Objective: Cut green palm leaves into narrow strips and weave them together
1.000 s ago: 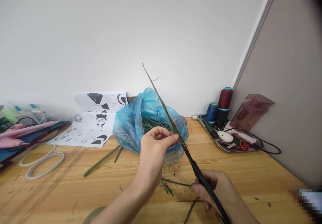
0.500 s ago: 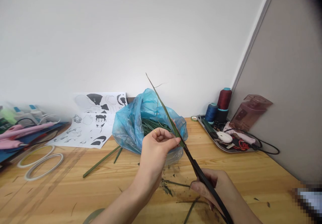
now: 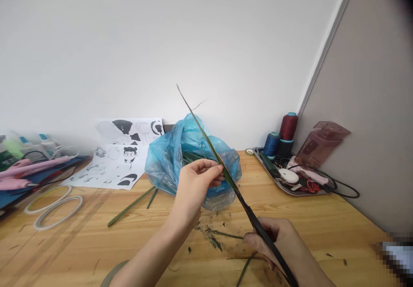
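Note:
My left hand [image 3: 195, 188] pinches a long, narrow green leaf [image 3: 210, 146] between thumb and fingers. The leaf's thin tip points up and left, with a fine fibre splitting off it. My right hand [image 3: 279, 239] is closed around black scissors [image 3: 263, 231], whose tip end meets the lower part of the leaf. The palm and some fingers of that hand are hidden. Behind my left hand sits a crumpled blue plastic bag [image 3: 164, 160] full of green leaf strips. Below the hands, dark scraps [image 3: 214, 240] and a few leaf pieces lie on the wooden table [image 3: 155, 248].
On the left are two pale rings [image 3: 60, 213], pink glue guns [image 3: 35, 168] and printed sheets [image 3: 112, 166]. A metal tray [image 3: 284, 188] at right holds thread spools [image 3: 288, 127] and small tools. Beside it a pinkish bottle [image 3: 319, 145] leans at the partition.
My left hand has slid left and slightly down, and the leaf's tip has swung up and left with it. My right hand and the scissors are nearly where they were.

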{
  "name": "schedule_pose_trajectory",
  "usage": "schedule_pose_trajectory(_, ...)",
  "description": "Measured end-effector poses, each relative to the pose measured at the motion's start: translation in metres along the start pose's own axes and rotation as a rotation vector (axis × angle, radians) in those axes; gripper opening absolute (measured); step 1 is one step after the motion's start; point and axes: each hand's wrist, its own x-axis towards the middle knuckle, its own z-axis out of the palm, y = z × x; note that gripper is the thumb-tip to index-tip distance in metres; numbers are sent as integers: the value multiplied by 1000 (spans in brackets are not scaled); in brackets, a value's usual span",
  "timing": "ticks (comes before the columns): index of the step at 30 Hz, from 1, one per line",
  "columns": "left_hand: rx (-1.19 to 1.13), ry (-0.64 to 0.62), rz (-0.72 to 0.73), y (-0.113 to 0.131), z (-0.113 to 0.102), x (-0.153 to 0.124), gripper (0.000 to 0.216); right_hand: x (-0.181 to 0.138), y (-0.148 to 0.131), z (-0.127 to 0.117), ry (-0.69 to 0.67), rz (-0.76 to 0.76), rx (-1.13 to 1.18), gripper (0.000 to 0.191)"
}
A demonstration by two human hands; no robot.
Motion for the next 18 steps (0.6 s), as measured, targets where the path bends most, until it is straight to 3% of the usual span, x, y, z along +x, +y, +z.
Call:
schedule_pose_trajectory(12, 64, -28, 0, -3, 3, -2, 10, -1, 2, 0, -13, 14, 9, 30)
schedule_pose_trajectory(18, 31, -125, -69, -10, 11, -10, 11, -3, -6, 1, 9, 31, 127, 31)
